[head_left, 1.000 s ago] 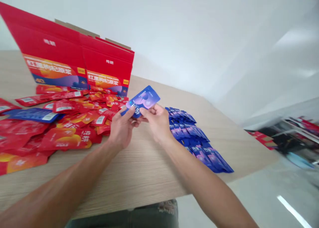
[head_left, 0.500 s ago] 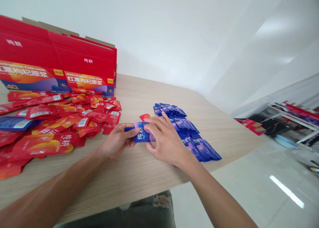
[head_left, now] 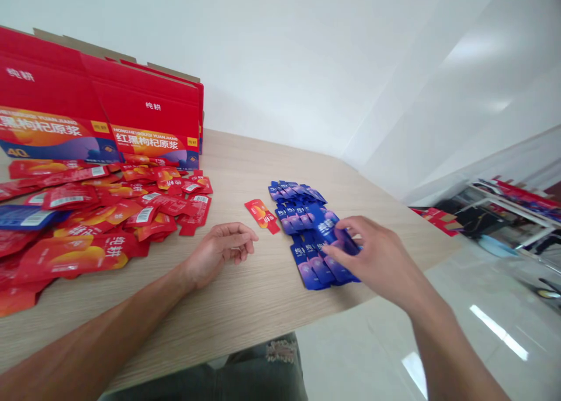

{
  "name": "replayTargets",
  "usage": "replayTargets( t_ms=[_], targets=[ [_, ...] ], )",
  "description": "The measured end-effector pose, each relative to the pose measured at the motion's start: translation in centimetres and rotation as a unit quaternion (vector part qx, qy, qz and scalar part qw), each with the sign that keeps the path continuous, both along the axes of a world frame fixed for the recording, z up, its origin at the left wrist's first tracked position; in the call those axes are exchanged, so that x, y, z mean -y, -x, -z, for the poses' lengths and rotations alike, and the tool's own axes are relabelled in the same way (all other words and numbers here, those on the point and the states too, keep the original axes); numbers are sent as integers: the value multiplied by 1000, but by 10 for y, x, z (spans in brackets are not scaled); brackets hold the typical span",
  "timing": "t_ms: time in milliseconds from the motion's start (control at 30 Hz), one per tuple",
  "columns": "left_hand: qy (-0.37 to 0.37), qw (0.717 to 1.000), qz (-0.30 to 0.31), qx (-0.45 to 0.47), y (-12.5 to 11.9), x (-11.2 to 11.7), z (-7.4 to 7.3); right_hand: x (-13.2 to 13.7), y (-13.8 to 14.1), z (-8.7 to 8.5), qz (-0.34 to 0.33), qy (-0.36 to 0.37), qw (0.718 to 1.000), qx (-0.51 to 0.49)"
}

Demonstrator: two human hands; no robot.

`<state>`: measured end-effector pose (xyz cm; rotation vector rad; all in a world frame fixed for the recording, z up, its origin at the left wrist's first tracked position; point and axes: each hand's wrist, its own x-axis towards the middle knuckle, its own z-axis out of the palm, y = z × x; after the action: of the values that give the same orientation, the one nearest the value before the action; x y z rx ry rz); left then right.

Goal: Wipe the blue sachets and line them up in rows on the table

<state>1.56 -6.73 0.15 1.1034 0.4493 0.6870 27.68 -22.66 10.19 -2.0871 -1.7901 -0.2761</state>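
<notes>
My right hand [head_left: 372,252] grips a blue sachet [head_left: 325,225] by its near end, between thumb and fingers, tilted over the overlapping rows of blue sachets [head_left: 309,263] on the right of the table. Those rows lie partly under it and under my fingers. My left hand [head_left: 228,246] rests near the middle of the table with loosely curled fingers and nothing in it. Just beyond its fingertips lies a single red sachet [head_left: 262,215]. To its left spreads a heap of red sachets [head_left: 114,214], with one blue sachet [head_left: 26,215] on top.
Red printed cartons [head_left: 149,111] stand behind the heap against the white wall [head_left: 280,56]. The wooden table [head_left: 245,307] has its near edge close to my legs. A shelf with red packages [head_left: 521,205] stands off to the right, beyond the pale floor [head_left: 394,336].
My right hand has carried the blue sachet right, from between both hands to the blue rows. My left hand has let go of it. The lone red sachet is now uncovered.
</notes>
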Motion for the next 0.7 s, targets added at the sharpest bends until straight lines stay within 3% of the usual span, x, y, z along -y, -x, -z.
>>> replayTargets(
  t_ms=[67,167,333,700],
  targets=[
    [-1,1000,0,-6,-1,0,0,7,-30,-5,87,16,996,6],
    [-11,1000,9,-19,-2,1,0,12,-58,1,165,109,980,8],
    [-17,1000,1,-26,-4,2,-1,8,-62,26,191,220,956,28],
    [-39,999,2,-36,-3,2,-1,-11,-54,33,222,241,944,49]
  ],
)
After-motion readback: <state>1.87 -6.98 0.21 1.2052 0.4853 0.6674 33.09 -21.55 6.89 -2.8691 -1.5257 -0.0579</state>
